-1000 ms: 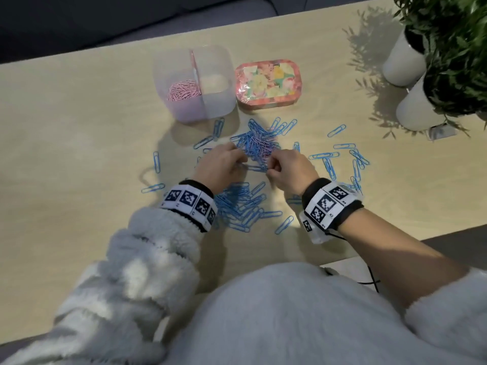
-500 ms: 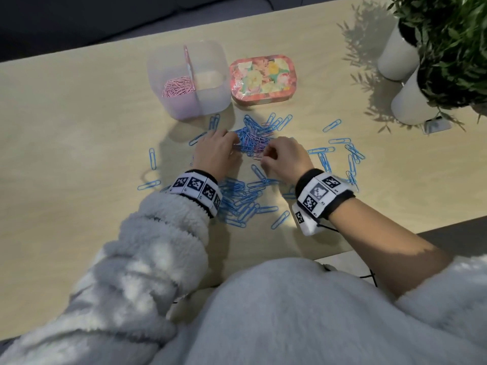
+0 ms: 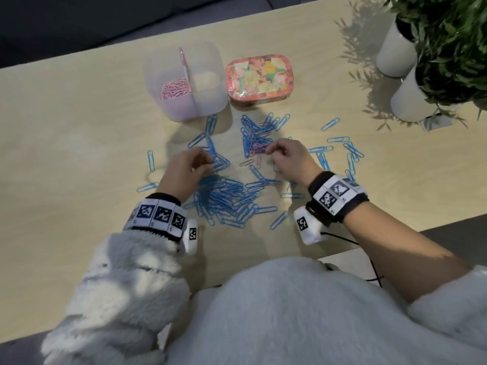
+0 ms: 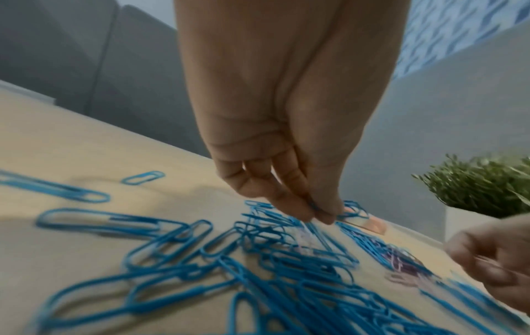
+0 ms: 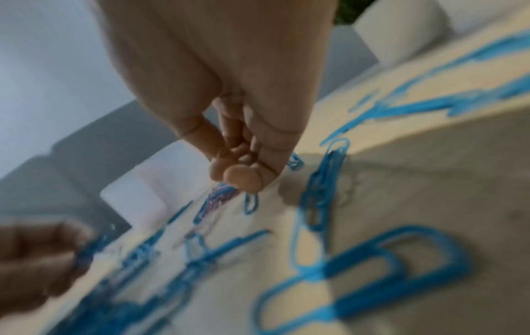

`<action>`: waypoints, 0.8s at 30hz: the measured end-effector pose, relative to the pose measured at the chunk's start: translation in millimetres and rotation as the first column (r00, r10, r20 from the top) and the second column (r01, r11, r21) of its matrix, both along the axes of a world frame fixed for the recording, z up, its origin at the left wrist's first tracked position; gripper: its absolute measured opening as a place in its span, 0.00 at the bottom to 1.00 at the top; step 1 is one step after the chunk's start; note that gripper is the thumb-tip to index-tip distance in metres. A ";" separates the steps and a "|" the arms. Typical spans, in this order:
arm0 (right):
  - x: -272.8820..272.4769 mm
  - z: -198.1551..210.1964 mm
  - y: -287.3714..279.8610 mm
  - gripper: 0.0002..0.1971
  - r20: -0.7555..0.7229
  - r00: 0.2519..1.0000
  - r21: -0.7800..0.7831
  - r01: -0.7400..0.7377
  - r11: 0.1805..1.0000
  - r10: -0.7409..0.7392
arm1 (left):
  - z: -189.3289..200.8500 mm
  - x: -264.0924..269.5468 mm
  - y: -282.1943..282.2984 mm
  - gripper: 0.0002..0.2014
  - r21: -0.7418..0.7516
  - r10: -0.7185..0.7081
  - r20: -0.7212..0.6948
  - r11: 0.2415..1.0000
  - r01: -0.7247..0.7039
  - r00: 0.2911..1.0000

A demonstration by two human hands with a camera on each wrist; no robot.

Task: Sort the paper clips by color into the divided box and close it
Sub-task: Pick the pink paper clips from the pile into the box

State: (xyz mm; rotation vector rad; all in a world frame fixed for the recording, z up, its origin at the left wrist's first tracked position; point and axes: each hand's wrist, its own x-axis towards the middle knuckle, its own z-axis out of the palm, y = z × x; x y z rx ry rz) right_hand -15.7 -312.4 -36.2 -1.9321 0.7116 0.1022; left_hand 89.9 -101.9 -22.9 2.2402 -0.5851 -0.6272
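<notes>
The translucent divided box [image 3: 184, 106] stands at the back, with pink clips [image 3: 175, 88] in its left compartment and its right compartment [image 3: 208, 80] bare. Its floral lid [image 3: 259, 79] lies to the right. Blue paper clips [image 3: 224, 198] are heaped between my wrists and scattered around. A tangle of blue and pink clips [image 3: 254, 142] lies in front of the lid. My left hand [image 3: 210, 163] [image 4: 318, 214] pinches a bunch of blue clips just left of the tangle. My right hand [image 3: 268, 152] [image 5: 241, 179] pinches a thin pink clip at the tangle's right edge.
Two loose pink clips [image 3: 249, 162] lie between my hands. Two white pots with green plants [image 3: 395, 48] [image 3: 411, 98] stand at the right rear. The table's near edge [image 3: 448, 223] runs just behind my right forearm.
Both hands were together at the tangle. My left hand has pulled away to the left with blue clips, while the right stays at the tangle; loose pink clips now show between them.
</notes>
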 end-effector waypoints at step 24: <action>10.4 9.0 -6.6 0.12 -0.111 0.961 0.274 0.273 0.922 -0.252 | -14.2 -19.6 -0.8 0.09 0.404 -0.027 0.382 0.904 -0.141 0.924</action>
